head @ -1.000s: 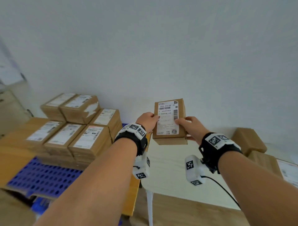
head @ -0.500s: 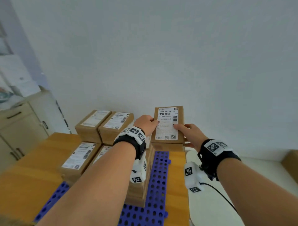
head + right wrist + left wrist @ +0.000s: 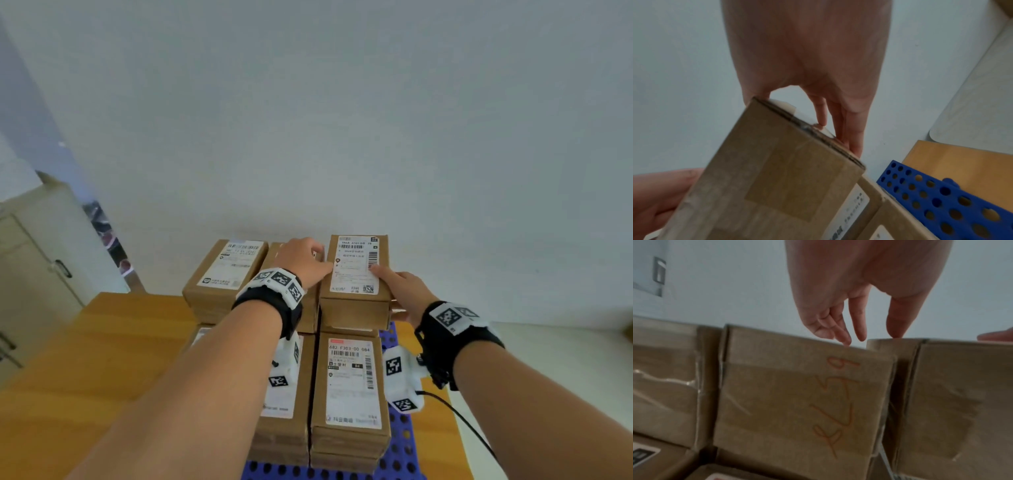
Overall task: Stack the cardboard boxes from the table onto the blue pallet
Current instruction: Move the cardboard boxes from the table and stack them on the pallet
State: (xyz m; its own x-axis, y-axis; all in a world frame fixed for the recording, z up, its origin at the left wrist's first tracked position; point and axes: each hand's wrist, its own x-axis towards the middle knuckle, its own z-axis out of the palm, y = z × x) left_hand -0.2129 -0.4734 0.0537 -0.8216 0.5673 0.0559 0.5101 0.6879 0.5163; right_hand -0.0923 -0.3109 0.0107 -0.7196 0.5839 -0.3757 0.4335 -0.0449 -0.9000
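A labelled cardboard box [image 3: 356,270] sits on top of the back right stack on the blue pallet [image 3: 399,442]. My right hand [image 3: 402,291] grips its right side, thumb on the label and fingers along the edge [image 3: 846,129]. My left hand [image 3: 308,260] is at the box's left edge; in the left wrist view its fingers [image 3: 858,318] are nearly straight and only the thumb tip rests on the top of the box [image 3: 953,402]. The box [image 3: 777,178] fills the right wrist view, with the pallet [image 3: 941,199] below it.
More labelled boxes stand on the pallet: a front stack [image 3: 349,383], a back left box [image 3: 226,270], and one with red handwriting [image 3: 797,402] next to the held box. The pallet lies on a wooden table [image 3: 85,359]. A white table [image 3: 565,377] is at the right, a cabinet [image 3: 30,267] at the left.
The view swung left from the white table to the pallet. Both hands carried the box left and down onto the back right stack. My left fingers have loosened.
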